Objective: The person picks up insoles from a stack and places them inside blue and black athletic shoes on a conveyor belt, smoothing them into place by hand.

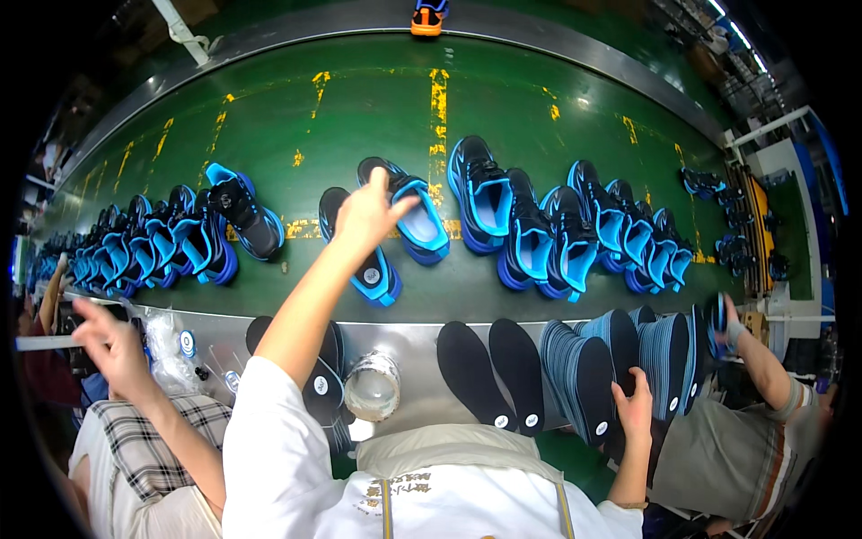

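Note:
My left hand (364, 216) reaches over the green belt with forefinger and thumb spread apart. It is above a black and blue sports shoe (420, 220), whose pale insole shows inside. Whether the fingertips touch that shoe I cannot tell. Partly under my wrist lies another such shoe (373, 269), with a black insole and a round white sticker at the heel. My right hand (635, 409) is beside the stacks of insoles (575, 377), thumb and forefinger curved and apart. Two black insoles (471, 368) lie on the metal ledge to the left of the stacks.
Rows of similar shoes (180, 238) stretch along the belt (359, 117) on both sides. A clear jar (373, 386) and more insoles (323, 382) stand on the ledge (413, 337). Co-workers sit close: one person's hand (117, 350) at left, another's arm (763, 359) at right.

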Demonstrator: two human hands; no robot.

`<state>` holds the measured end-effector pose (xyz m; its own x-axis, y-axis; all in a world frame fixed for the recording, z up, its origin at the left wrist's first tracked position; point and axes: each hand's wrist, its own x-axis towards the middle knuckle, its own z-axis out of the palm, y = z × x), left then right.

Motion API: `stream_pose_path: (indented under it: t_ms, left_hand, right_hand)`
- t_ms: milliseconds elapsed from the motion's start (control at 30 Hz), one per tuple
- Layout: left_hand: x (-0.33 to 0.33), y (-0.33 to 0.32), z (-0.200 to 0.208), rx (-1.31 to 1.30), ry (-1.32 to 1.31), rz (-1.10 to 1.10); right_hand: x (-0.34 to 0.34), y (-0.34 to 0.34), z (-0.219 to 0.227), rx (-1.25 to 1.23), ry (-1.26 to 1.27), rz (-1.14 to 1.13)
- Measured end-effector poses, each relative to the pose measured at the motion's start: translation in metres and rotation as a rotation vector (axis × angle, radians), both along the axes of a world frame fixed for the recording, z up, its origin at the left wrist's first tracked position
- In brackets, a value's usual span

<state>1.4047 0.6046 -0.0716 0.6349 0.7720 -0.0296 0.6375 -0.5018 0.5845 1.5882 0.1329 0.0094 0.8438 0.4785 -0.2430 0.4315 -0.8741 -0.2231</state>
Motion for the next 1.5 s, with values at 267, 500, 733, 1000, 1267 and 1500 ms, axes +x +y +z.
stream_pose_path:
  t_ms: [267,500,733,1000,1267,1500]
  left_hand:
    - [0.006,0.033,-0.033,-0.19,-0.139,-0.045]
    - [0.018,-0.019,-0.033,-0.389,-0.075,-0.133]
    - [0.01,-0.028,-0.039,-0.512,-0.167,-0.115]
    - [0.005,-0.033,-0.046,-0.501,-0.224,-0.118]
    - [0.004,-0.033,-0.055,-0.435,-0.245,-0.151]
    - [0.006,-0.048,-0.038,-0.527,-0.243,0.004]
  right_hand:
    - [0.018,0.065,0.054,0.527,0.098,-0.033]
    - [-0.01,0.27,0.017,0.151,0.852,0.383]
    - [-0.063,0.31,-0.065,-0.14,0.368,0.785]
    - [-0.05,0.314,-0.065,-0.147,0.328,0.897]
    - [-0.072,0.302,-0.122,0.053,-0.173,1.039]
    - [-0.081,0.317,-0.069,-0.447,0.064,0.852]
